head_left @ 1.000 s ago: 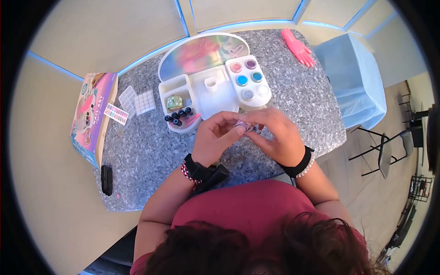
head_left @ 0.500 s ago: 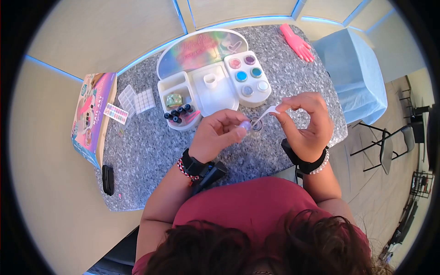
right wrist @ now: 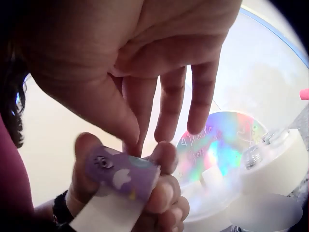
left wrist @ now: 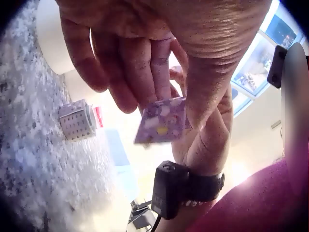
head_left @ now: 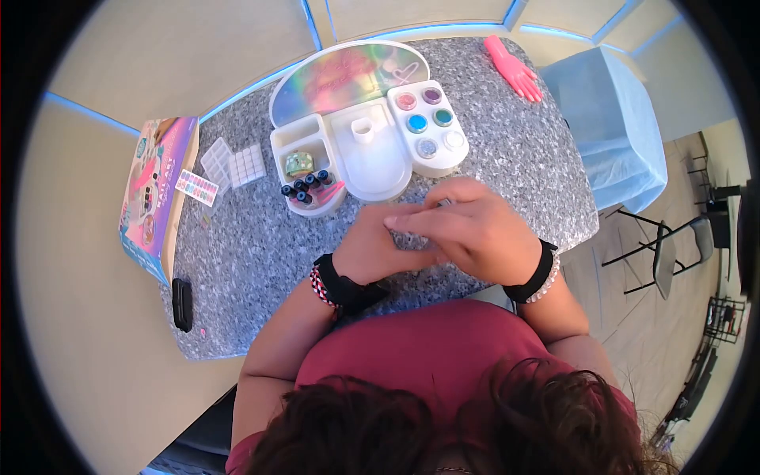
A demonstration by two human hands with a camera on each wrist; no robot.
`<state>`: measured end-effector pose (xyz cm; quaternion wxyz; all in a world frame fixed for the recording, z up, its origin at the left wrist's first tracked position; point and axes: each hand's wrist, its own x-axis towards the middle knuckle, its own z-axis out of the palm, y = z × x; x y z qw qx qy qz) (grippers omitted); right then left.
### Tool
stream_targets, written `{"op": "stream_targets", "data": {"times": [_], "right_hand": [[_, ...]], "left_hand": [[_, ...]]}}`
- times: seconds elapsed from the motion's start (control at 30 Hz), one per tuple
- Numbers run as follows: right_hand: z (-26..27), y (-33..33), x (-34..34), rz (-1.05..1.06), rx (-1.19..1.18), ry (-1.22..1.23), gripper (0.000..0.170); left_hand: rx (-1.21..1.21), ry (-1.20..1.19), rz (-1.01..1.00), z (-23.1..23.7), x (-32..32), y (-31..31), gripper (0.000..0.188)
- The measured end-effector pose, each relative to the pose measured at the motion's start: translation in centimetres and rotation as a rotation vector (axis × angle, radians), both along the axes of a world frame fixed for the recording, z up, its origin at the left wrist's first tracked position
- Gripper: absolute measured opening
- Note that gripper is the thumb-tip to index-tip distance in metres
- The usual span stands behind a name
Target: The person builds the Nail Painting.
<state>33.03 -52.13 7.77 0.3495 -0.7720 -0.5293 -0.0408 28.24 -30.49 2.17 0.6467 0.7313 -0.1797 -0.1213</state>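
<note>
In the right wrist view, your left hand [right wrist: 166,198] pinches a purple roll [right wrist: 128,171] between thumb and fingers, with pale shapes on its patterned face and a white strip [right wrist: 108,212] hanging from its lower side. Your right hand [right wrist: 161,58] is above it, thumb and forefinger tips brought together at the roll's upper edge; you can't tell from here whether they pinch it. The right hand's other fingers point downward, apart.

In the left wrist view, you see the roll's patterned face below your left fingers and beside that thumb, clear of the counter.

In the head view, your hands meet above the near edge of the counter [head_left: 530,150], your right partly over your left, and they hide the roll. Toward the far edge stands a white stand [head_left: 380,186], holding a green roll [head_left: 299,164], dark-capped bottles [head_left: 300,184] and small pots [head_left: 417,123]. A pink model hand [head_left: 514,71] lies at the far right corner. By the left edge you have a colourful box [head_left: 154,190] and a sticker sheet [head_left: 196,188]; a black case [head_left: 181,305] lies at the near left corner.
</note>
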Motion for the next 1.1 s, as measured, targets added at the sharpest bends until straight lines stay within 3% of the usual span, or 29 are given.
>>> {"op": "stream_targets", "data": {"times": [0.1,0.17,0.2,0.27,0.3,0.37,0.4,0.47,0.57,0.7,0.77,0.83,0.9,0.93,1.0,1.1], "right_hand": [[0.0,-0.8,0.2,-0.153,0.095,-0.083,0.033],[-0.5,-1.0,0.4,-0.299,0.239,-0.096,0.038],[-0.8,-0.8,0.1,-0.297,0.241,-0.097,0.038],[-1.4,-0.1,-1.0,-0.332,0.376,0.456,0.047],[-1.9,0.1,-1.0,-0.334,0.376,0.455,0.047],[-2.8,0.1,-0.9,-0.173,0.33,0.999,0.051],[-3.0,0.1,-0.9,-0.174,0.331,0.999,0.051],[-3.3,-0.1,-0.4,-0.118,0.467,1.262,0.047],[-2.5,-1.2,0.9,-0.096,0.507,1.335,0.047],[-2.9,-0.9,0.7,-0.129,0.6,1.363,0.03],[-1.7,-0.9,0.7,-0.149,0.551,1.296,0.03],[-1.3,-0.9,0.4,-0.168,0.503,1.226,0.03],[-1.4,-0.7,-0.3,-0.229,0.36,0.695,0.035],[-1.1,-0.6,-0.2,-0.229,0.358,0.694,0.035],[-0.5,-0.5,0.0,-0.213,0.173,0.195,0.036],[-1.0,-0.4,0.0,-0.226,0.129,0.056,0.034]], "left_hand": [[0.015,-0.016,0.068,-1.5,0.5,0.8,0.051],[-0.397,0.225,0.16,-2.3,0.7,0.9,0.052],[-0.396,0.223,0.161,-2.5,0.7,1.1,0.052],[-0.569,0.162,0.164,-2.9,0.6,1.3,0.053],[-0.569,0.163,0.163,-3.1,0.7,1.3,0.053],[-0.612,0.075,0.128,-3.5,0.9,1.2,0.052],[-0.611,0.075,0.128,-3.6,0.9,1.1,0.052],[-0.586,0.013,0.207,-3.7,0.9,0.8,0.053],[-0.473,0.061,0.24,-2.6,1.0,0.6,0.058],[-0.426,0.078,0.247,-1.2,0.8,0.5,0.064],[-0.257,0.065,0.224,-1.2,0.9,1.1,0.066],[-0.302,0.14,0.226,-0.7,0.8,1.0,0.067],[-0.346,0.217,0.221,-0.6,0.7,0.9,0.068],[-0.382,0.241,0.214,-0.8,0.7,0.8,0.068],[-0.419,0.264,0.205,-1.0,0.7,0.6,0.069],[-0.338,0.293,0.167,-1.1,0.7,0.5,0.07]]}}
